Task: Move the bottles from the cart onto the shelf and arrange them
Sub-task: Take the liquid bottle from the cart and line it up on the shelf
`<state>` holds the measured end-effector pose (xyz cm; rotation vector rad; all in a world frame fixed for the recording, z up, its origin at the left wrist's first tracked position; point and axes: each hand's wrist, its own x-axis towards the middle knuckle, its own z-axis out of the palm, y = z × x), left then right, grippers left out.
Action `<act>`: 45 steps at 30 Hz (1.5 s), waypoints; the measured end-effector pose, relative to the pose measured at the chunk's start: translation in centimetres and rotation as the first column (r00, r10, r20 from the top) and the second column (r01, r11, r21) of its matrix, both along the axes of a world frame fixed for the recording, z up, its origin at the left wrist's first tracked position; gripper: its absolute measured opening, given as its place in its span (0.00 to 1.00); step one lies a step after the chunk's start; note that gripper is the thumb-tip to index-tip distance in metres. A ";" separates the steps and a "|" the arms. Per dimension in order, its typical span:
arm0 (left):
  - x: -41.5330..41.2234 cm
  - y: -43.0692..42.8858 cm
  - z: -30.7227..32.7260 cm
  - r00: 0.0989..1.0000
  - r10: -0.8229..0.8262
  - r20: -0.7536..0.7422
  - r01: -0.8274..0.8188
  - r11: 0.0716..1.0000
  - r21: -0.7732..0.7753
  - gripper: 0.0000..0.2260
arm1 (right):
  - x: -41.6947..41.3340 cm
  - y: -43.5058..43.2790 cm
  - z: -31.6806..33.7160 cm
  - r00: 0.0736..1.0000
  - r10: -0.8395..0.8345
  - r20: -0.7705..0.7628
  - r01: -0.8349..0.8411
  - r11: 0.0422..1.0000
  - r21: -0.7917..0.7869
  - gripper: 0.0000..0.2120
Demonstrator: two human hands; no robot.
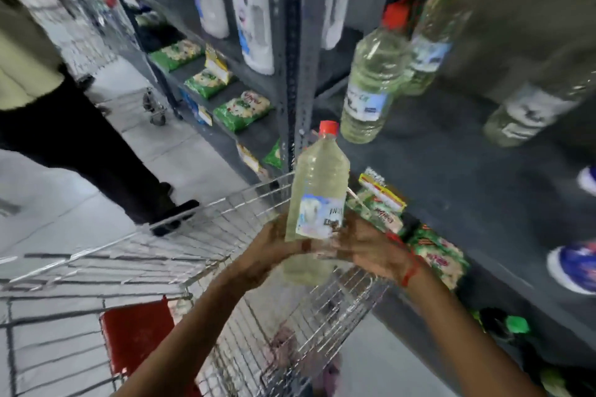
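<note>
A clear plastic bottle (pixel 317 190) of pale yellow liquid with a red cap is held upright above the wire cart (pixel 206 245). My left hand (pixel 274 248) grips its lower left side and my right hand (pixel 364 248) grips its lower right side. On the dark grey shelf (pixel 451 177) stand similar bottles: one with a red cap (pixel 371 87), another close behind it (pixel 432 42), and a third lying tilted at the right (pixel 529 113). The picture is blurred by motion.
Green snack packets (pixel 242 113) fill lower shelves on the left and by my right wrist (pixel 380 203). Tall white bottles (pixel 251 10) stand on the left shelf unit. A person in dark trousers (pixel 80 145) stands left of the cart. A metal upright (pixel 295 58) divides the shelves.
</note>
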<state>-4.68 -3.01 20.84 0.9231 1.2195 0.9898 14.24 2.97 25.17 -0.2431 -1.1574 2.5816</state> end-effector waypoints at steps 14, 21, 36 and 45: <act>11.5 15.2 7.6 0.717 -0.245 -0.653 0.463 0.868 0.182 0.33 | 12.4 7.8 1.8 0.486 -0.846 0.221 0.573 0.499 0.650 0.42; 15.3 20.1 5.5 0.753 -0.215 -0.622 0.451 0.857 0.250 0.36 | 15.1 10.7 1.1 0.333 -0.917 0.218 0.625 0.388 0.678 0.41; 16.1 22.3 2.5 0.744 -0.275 -0.609 0.514 0.818 0.258 0.39 | 15.3 10.6 -1.7 0.192 -0.963 0.189 0.629 0.269 0.729 0.42; 14.5 17.4 2.3 0.790 0.122 -0.601 0.238 0.842 0.484 0.29 | 14.5 10.4 -3.6 0.168 -0.955 0.243 0.609 0.294 0.737 0.44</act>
